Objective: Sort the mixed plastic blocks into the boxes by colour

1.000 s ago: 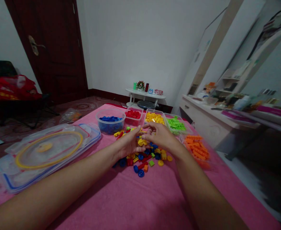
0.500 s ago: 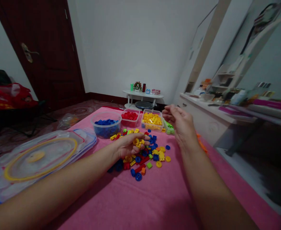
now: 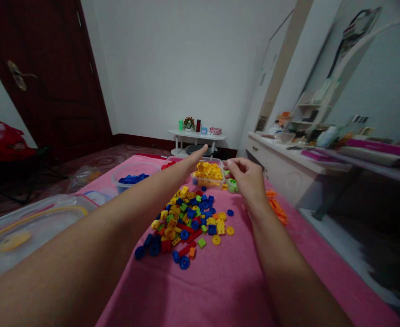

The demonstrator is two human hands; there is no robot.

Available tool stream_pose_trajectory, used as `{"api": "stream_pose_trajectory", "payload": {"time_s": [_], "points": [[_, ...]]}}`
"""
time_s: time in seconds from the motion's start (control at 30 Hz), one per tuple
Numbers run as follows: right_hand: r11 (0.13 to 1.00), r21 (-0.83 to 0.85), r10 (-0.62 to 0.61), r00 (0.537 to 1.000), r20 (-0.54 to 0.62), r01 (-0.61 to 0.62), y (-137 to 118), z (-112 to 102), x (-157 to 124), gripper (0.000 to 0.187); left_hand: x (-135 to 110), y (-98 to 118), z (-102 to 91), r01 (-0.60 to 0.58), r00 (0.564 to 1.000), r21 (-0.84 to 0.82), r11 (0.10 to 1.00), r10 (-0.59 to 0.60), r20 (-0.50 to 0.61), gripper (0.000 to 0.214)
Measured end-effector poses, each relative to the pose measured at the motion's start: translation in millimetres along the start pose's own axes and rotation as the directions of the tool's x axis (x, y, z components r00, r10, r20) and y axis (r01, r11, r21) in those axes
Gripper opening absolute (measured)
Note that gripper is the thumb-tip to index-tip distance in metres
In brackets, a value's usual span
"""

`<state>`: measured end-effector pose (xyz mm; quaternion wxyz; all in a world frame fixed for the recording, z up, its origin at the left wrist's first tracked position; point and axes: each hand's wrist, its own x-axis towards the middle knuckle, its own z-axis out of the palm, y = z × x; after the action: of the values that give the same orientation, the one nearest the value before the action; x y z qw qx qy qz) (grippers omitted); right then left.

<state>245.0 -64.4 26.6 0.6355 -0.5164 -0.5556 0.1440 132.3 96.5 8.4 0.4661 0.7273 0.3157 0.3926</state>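
Observation:
My left hand (image 3: 197,157) reaches out above the yellow-block container (image 3: 208,182). Its thumb points up, but the other fingers are hidden behind the hand, so I cannot see whether it holds anything. Yellow blocks (image 3: 209,170) lie just below it. My right hand (image 3: 248,178) hovers beside the container of light green blocks (image 3: 233,185), its fingers curled together; what they hold, if anything, does not show. A mixed pile of toy building blocks (image 3: 182,213) in blue, yellow, red, green and orange spreads over the pink cloth between my forearms.
A round tub with blue blocks (image 3: 133,178) stands left, partly behind my left arm. Red blocks (image 3: 169,164) show beyond that arm. Orange pieces (image 3: 276,208) lie right of my right wrist. Clear lids (image 3: 32,227) are stacked at left. A white dresser (image 3: 281,159) stands at right.
My left hand, which held yellow blocks above the pile, has moved forward over the yellow-block container. My right hand stays near the green container, fingers curled. The view has shifted slightly.

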Motion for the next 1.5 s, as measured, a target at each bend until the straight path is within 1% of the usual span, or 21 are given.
{"api": "stream_pose_trajectory", "payload": {"time_s": [0.07,0.13,0.23,0.3,0.4,0.47,0.53,0.6,0.7,0.77,0.83,0.87,0.93,0.97,1.0,1.03,1.1,1.17,1.3,1.4,1.5], "points": [[0.996,-0.087,-0.014,1.0,0.027,0.016,6.1,-0.6,1.4,0.025,-2.4,-1.7,1.6,0.091,0.994,0.016,0.996,-0.09,-0.056,0.061],[0.983,-0.184,-0.013,0.997,0.071,0.026,14.3,-0.2,2.9,0.02,-10.9,-4.4,3.6,0.104,0.994,0.053,0.993,-0.103,-0.023,0.052],[0.926,-0.374,0.025,0.984,0.177,0.044,33.0,4.6,1.0,0.017,-33.0,-11.3,4.3,-0.04,0.991,0.231,0.972,0.008,0.137,0.033],[0.875,-0.479,0.079,0.958,0.274,0.065,49.5,10.7,-5.0,0.021,-52.1,-17.1,3.2,-0.138,0.976,0.367,0.92,0.063,0.208,0.028],[0.807,-0.582,0.157,0.912,0.379,0.103,75.6,20.6,-18.9,0.037,-81.4,-26.3,2.0,-0.232,0.961,0.501,0.834,0.116,0.253,0.029],[0.776,-0.619,0.183,0.895,0.407,0.123,89.5,25.2,-27.0,0.047,-96.4,-31.8,3.6,-0.278,0.952,0.552,0.786,0.15,0.266,0.033],[0.762,-0.634,0.204,0.881,0.427,0.131,97.6,27.1,-31.2,0.049,-105.1,-35.6,8.2,-0.301,0.947,0.6,0.741,0.157,0.281,0.038],[0.748,-0.65,0.221,0.873,0.434,0.133,99.2,25.8,-31.2,0.045,-108.0,-36.4,15.7,-0.313,0.943,0.653,0.69,0.147,0.297,0.043],[0.684,-0.719,0.262,0.881,0.395,0.119,92.0,18.9,-26.0,0.036,-106.7,-31.5,28.6,-0.309,0.945,0.708,0.635,0.122,0.304,0.045],[0.631,-0.77,0.306,0.881,0.362,0.097,83.8,13.1,-21.3,0.031,-105.1,-25.9,34.6,-0.26,0.962,0.738,0.623,0.102,0.253,0.04],[0.603,-0.794,0.326,0.884,0.335,0.079,75.2,9.0,-17.6,0.03,-103.9,-20.3,36.0,-0.192,0.981,0.731,0.654,0.113,0.157,0.035],[0.6,-0.796,0.323,0.885,0.334,0.081,71.3,8.4,-16.6,0.03,-103.6,-17.5,34.8,-0.165,0.986,0.701,0.694,0.129,0.104,0.033],[0.62,-0.775,0.304,0.873,0.382,0.124,65.2,10.9,-17.4,0.031,-104.0,-11.7,29.4,-0.101,0.991,0.562,0.821,0.132,-0.015,0.027],[0.633,-0.758,0.297,0.855,0.424,0.157,63.3,14.0,-19.4,0.032,-104.8,-8.5,25.7,-0.049,0.993,0.445,0.894,0.092,-0.075,0.024],[0.644,-0.742,0.293,0.834,0.467,0.189,62.2,18.1,-22.2,0.033,-106.2,-5.1,21.7,0.027,0.992,0.285,0.958,0.01,-0.126,0.022],[0.65,-0.729,0.292,0.815,0.5,0.215,61.9,22.7,-25.6,0.034,-108.1,-1.6,17.7,0.115,0.983,0.105,0.988,-0.098,-0.153,0.021],[0.643,-0.728,0.294,0.802,0.52,0.237,63.2,31.5,-32.6,0.035,-112.8,4.3,10.5,0.269,0.945,-0.212,0.94,-0.3,-0.131,0.021],[0.617,-0.751,0.301,0.812,0.501,0.234,65.1,36.5,-36.6,0.031,-117.1,7.0,5.5,0.359,0.91,-0.373,0.856,-0.409,-0.064,0.023],[0.63,-0.752,0.264,0.859,0.439,0.191,59.0,32.7,-29.2,0.023,-120.0,4.0,3.3,0.46,0.872,-0.421,0.782,-0.488,0.045,0.027],[0.702,-0.686,0.108,0.923,0.369,0.191,41.8,30.3,-19.9,0.022,-120.3,3.7,5.5,0.472,0.873,-0.439,0.765,-0.476,0.109,0.034],[0.762,-0.604,-0.016,0.939,0.345,0.235,23.2,36.5,-19.0,0.028,-122.8,8.2,7.7,0.519,0.852,-0.508,0.687,-0.466,0.24,0.046]]}}
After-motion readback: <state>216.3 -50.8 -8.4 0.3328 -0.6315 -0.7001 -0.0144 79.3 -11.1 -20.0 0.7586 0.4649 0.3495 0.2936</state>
